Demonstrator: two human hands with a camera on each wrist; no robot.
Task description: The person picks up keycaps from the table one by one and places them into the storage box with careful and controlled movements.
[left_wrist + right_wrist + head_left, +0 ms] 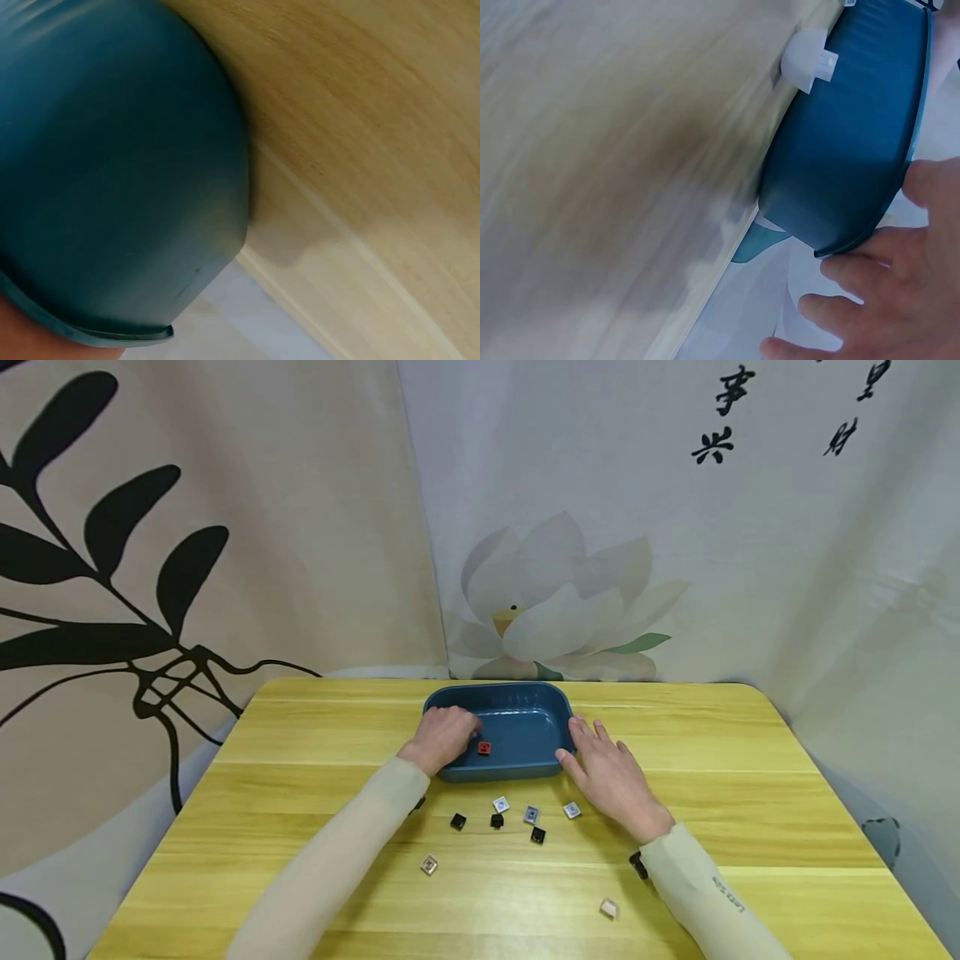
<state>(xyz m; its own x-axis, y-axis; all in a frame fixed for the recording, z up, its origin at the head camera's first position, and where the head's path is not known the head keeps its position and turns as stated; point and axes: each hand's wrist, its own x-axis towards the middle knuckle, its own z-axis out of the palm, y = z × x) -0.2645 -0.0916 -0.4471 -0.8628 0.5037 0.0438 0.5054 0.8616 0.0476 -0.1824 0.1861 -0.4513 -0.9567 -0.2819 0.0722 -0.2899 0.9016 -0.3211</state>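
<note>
A dark blue rectangular tray (525, 772) stands at the back of the table. My left hand (442, 735) reaches over its left rim, fingers bent down inside; what its fingertips hold, if anything, I cannot tell. A small red square piece, like a keyboard switch (484, 748), lies in the tray just beside those fingers. At the right end, my right hand (611, 774) rests against the rim with fingers spread and fairly straight. In the right wrist view its thumb and fingertips touch the edge of the tray (847, 135).
Several small square pieces lie in front of the tray, among them a black one (458, 821), a white one (572, 810) and a grey one (531, 815). Nearer sit a clear piece (429, 865) and a whitish piece (609, 908). A printed curtain (337, 527) hangs behind the table.
</note>
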